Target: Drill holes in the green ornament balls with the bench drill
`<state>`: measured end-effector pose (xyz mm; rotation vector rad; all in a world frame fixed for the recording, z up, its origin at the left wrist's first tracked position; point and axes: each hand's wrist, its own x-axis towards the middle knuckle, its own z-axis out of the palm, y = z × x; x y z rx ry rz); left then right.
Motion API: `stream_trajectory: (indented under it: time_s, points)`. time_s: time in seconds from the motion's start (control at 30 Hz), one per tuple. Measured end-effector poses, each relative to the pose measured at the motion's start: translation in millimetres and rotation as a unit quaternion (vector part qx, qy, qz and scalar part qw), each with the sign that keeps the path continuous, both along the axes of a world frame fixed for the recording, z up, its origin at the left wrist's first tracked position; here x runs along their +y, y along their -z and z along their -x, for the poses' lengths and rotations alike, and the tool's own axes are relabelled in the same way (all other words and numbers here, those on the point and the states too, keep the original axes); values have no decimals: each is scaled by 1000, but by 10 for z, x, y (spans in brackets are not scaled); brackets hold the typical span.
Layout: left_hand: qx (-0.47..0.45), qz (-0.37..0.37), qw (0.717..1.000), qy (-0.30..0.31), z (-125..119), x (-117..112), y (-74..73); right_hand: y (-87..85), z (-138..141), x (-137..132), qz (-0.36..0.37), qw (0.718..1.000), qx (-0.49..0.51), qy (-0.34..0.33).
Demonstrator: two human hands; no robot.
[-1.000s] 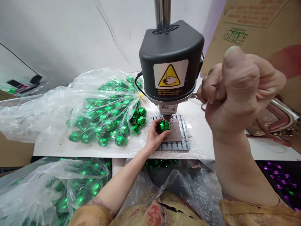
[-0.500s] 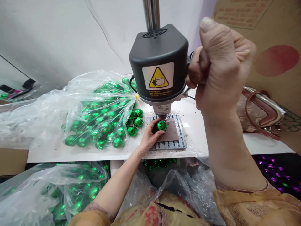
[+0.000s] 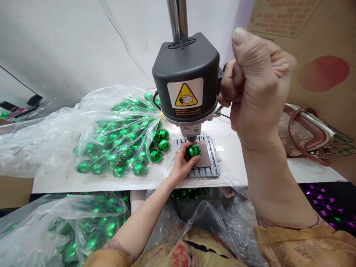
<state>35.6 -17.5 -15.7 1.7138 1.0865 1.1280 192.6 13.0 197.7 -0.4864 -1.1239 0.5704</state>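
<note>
A shiny green faceted ball [image 3: 195, 150] sits between the thumb and fingers of my left hand [image 3: 182, 163], over the drill press base plate [image 3: 214, 171]. A brownish square pad [image 3: 205, 157] lies on that plate. Right above the ball is the chuck end of the bench drill press [image 3: 186, 78], a black machine with a yellow warning sticker. On the machine's right side my right hand [image 3: 258, 81] is closed in a fist around the feed handle [image 3: 220, 109], which is mostly hidden by the fingers. Whether the bit touches the ball I cannot tell.
Left of the press lies a clear plastic bag [image 3: 91, 111] full of green balls, with a few loose ones [image 3: 156, 155] beside it. A handbag [image 3: 306, 129] and a large carton [image 3: 306, 48] stand on the right. Another bag of green balls [image 3: 91, 222] is below the table edge.
My left hand and the green ball have shifted slightly right and down on the plate. My right hand stays on the handle, a little further left in view.
</note>
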Motion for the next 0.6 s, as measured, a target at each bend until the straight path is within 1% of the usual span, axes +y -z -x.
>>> stream_trajectory:
  time_s: [0.1,0.17,0.23,0.33,0.37,0.5,0.57,0.6]
  points:
    - [-15,11,1000,-7,6,14,28,19,7,-40,-14,1000,-6,4]
    - [-21,15,1000,-11,6,21,43,69,33,-109,-34,999,-4,24]
    - [-34,20,999,-13,2,22,51,157,64,-201,-48,997,1,61]
    - [-53,31,998,-16,-3,19,55,339,78,-327,-50,992,5,118]
    - [-54,33,998,-16,-3,18,57,403,67,-353,-54,991,-3,123]
    - [-47,30,998,-18,2,22,68,601,-26,-373,-28,995,-70,64]
    - [-44,30,998,-18,3,24,76,655,-62,-358,-25,995,-81,57]
    - [-44,30,998,-17,3,24,80,674,-71,-351,-40,994,-79,62]
